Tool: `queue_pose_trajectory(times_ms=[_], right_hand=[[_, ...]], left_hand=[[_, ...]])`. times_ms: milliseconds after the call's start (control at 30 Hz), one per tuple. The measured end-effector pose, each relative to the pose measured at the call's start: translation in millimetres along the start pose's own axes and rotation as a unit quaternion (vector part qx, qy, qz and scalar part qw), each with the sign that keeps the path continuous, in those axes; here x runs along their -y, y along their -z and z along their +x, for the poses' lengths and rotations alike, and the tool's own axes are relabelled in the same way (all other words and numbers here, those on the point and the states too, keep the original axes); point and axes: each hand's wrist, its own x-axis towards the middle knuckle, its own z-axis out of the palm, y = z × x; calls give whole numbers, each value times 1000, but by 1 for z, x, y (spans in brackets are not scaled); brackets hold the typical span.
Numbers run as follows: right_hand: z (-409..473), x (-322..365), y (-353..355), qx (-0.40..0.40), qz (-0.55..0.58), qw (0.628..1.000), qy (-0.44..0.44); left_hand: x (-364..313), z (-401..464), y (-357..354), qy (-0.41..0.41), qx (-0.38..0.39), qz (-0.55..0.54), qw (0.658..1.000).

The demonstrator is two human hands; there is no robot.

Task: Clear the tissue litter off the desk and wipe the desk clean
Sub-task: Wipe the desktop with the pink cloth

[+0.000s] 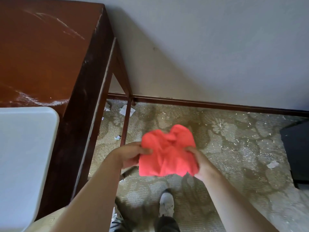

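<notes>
Hands out in front over the carpet, both on one bunched red cloth [167,153]. Left hand [129,154] gripping the left edge of cloth, thumb on top and pressed into the fabric, other fingers hidden under it. Right hand [201,162] gripping the right edge, thumb over the fabric, fingers curled round from below. Cloth held in the air between them, crumpled in folds, to the right of the desk and not touching it. Below the hands, two shoes [166,204] on patterned carpet [234,148], with many small white crumbs spread over it. Scraps of tissue [126,110] lying on the carpet beside the desk leg near the wall, one smaller scrap closer, and one more piece [272,164] on the right near a dark object [297,153] at the frame edge. On the left, brown wooden desk [41,56] with white dusty smears on the top. White plastic lid or bin [23,156] at the near left, over the desk corner. Dark baseboard [200,103] under a pale wall [217,47] behind.
</notes>
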Motion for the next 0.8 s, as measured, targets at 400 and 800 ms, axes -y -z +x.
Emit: queue_pose_trajectory(times_ms=[400,800], right_hand=[[15,-9,-13,-78,-210,974,39],[-71,171,-170,115,-100,979,136]], left_hand=[[25,0,-8,107,-61,146,982],[-149,-146,10,-214,-225,-105,945]])
